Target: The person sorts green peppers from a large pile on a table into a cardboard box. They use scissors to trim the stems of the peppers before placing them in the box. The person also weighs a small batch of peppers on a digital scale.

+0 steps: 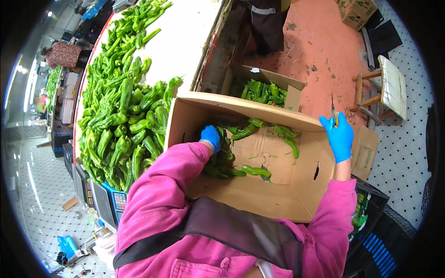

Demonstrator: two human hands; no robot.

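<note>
A large cardboard box (243, 194) lies tilted before me, its inside showing, with green peppers (256, 171) strewn within. Inside its left part is my left hand (210, 138) in a blue glove, against the peppers there; whether it grips any is hidden. At the box's upper right corner my right hand (339, 139), also gloved in blue, holds small scissors (334, 113) with the blades pointing away from me. Left of the box, a big heap of green peppers (118, 114) covers part of the white table (177, 45).
Beyond the box stands another cardboard box (294, 99) of peppers. A padded stool (393, 88) is at right, black crates (379, 205) at lower right, and a blue scale (120, 201) at lower left. A person in a dark apron (266, 26) stands across.
</note>
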